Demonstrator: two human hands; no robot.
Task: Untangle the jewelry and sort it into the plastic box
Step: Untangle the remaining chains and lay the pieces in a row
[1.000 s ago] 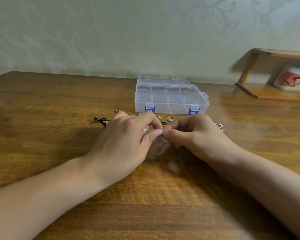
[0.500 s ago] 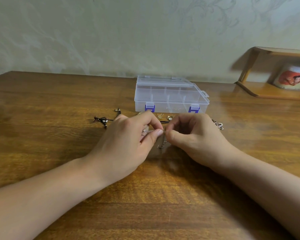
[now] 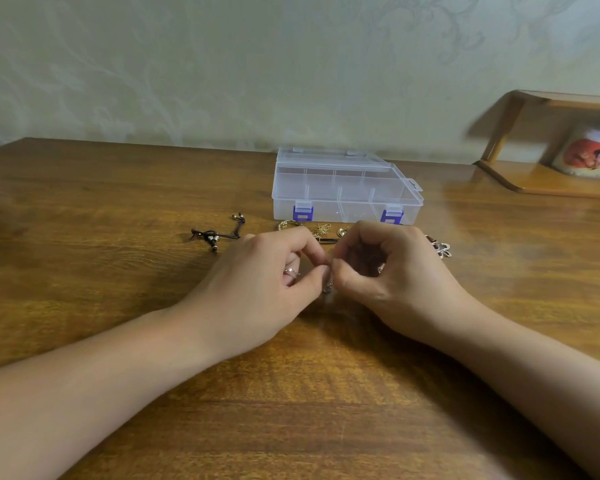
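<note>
A clear plastic box [image 3: 347,188] with blue latches stands closed on the wooden table, just beyond my hands. My left hand [image 3: 267,282] and my right hand [image 3: 392,275] meet fingertip to fingertip and both pinch a thin silver chain [image 3: 328,285], whose short end hangs between them. A black cord with metal beads [image 3: 215,235] lies to the left. Gold pieces [image 3: 321,230] sit in front of the box, partly hidden by my fingers. A silver flower-shaped piece [image 3: 442,249] shows past my right hand.
The wooden table [image 3: 118,271] runs to a pale wall at the back. A low wooden shelf [image 3: 548,181] stands at the far right with a white mug [image 3: 589,154] under it.
Both hands stay pinched together on the chain. My right hand's fingers have curled a bit tighter and the hands shifted very slightly; the box and loose jewelry have not moved.
</note>
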